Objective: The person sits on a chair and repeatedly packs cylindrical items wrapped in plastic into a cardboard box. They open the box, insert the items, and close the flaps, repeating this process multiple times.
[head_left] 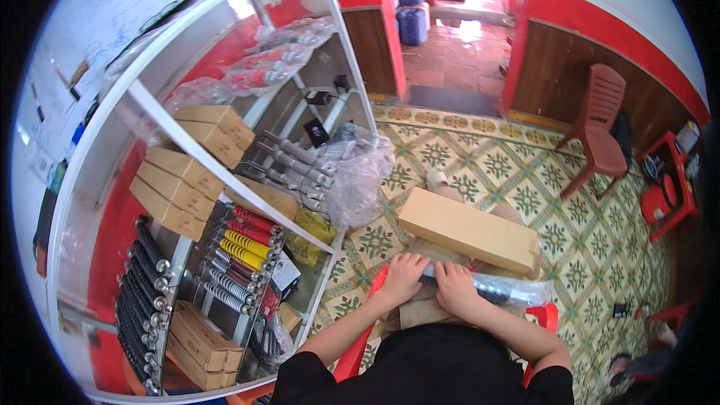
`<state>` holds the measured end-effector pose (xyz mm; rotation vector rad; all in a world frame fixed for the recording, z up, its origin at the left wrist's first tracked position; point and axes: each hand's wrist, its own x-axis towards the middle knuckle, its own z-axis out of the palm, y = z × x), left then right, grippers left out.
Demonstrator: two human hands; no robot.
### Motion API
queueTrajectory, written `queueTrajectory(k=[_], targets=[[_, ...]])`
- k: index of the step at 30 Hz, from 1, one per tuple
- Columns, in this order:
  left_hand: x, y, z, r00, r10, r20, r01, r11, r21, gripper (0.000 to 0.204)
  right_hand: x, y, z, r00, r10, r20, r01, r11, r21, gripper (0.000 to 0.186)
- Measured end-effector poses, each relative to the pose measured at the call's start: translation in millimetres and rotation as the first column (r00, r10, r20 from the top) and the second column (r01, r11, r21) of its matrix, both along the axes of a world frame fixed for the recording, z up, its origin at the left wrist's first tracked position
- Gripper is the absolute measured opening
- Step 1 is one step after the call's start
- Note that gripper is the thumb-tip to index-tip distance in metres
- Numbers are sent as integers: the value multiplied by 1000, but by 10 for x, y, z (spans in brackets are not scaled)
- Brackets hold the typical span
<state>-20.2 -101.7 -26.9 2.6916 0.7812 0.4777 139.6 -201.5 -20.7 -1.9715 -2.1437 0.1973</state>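
Across my lap lies a shock absorber in clear plastic wrap, dark along its length, with the loose end of the wrap at the right. The curled fingers of my left hand are closed at its left end. Close beside it, my right hand grips the wrapped part from above, its fingers bent over it. A long brown cardboard box rests over my legs just beyond both hands, slanting down to the right. The undersides of my fingers are hidden.
At the left stands a glass display cabinet with boxed parts, coil-spring shocks and plastic-wrapped parts. A brown plastic chair is by the right wall, near a red stand. Blue containers stand by the doorway.
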Motion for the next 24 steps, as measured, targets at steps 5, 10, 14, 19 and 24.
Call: queueTrajectory(k=[5, 10, 14, 19, 24], targets=[[-21, 14, 88, 998, -51, -22, 52, 996, 73, 41, 261, 79, -3, 981, 52, -187, -88, 978, -191, 52], [94, 41, 334, 982, -154, 114, 109, 940, 324, 29, 644, 261, 486, 903, 114, -414, -287, 877, -384, 61], [214, 127, 451, 937, -298, 182, 168, 842, 513, 23, 936, 430, 660, 707, 159, -690, -569, 708, -419, 61], [379, 203, 529, 888, -416, 199, 192, 726, 660, 21, 1054, 406, 92, 35, -400, -916, -853, 465, -235, 46], [431, 282, 628, 919, -395, 0, 350, 814, 464, 39, 1075, 289, -77, 84, -391, -917, -768, 560, -309, 37]])
